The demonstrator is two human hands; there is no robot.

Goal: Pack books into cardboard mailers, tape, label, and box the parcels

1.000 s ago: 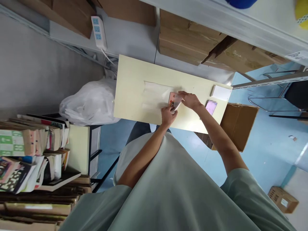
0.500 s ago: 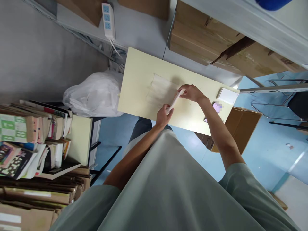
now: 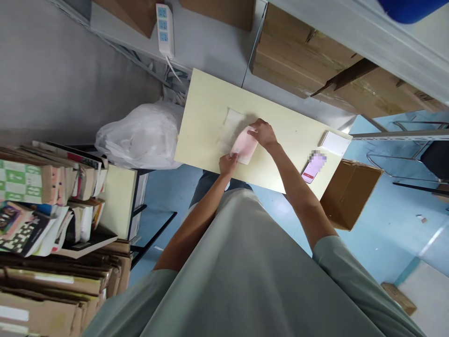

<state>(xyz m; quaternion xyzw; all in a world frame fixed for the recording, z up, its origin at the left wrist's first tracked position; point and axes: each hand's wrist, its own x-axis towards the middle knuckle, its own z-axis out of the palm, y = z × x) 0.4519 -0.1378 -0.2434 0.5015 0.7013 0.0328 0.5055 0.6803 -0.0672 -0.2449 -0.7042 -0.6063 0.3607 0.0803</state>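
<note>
A flat pale pink thing like a thin book (image 3: pixel 247 146) is held over the cream tabletop (image 3: pixel 206 105), its broad side facing up. My left hand (image 3: pixel 228 164) pinches its lower left edge. With fingers closed, my right hand (image 3: pixel 264 134) grips the upper right edge. Behind the pink thing a thin, see-through sheet like a plastic sleeve (image 3: pixel 231 119) lies on the tabletop, partly covered by it. To the right of my right forearm are a phone (image 3: pixel 311 171) with a lit screen and a flat white box (image 3: pixel 333 142).
A white plastic bag (image 3: pixel 140 135) bulges at the table's left edge. Books (image 3: pixel 77 182) and folded cardboard (image 3: pixel 52 299) fill the lower left. An open carton (image 3: pixel 352 192) stands on the floor right. Behind the table are cardboard boxes (image 3: pixel 284 61) and a power strip (image 3: pixel 165 30).
The pink thing has turned from edge-on to showing its broad face. Both hands have shifted left with it, the right hand more. More of the phone shows now.
</note>
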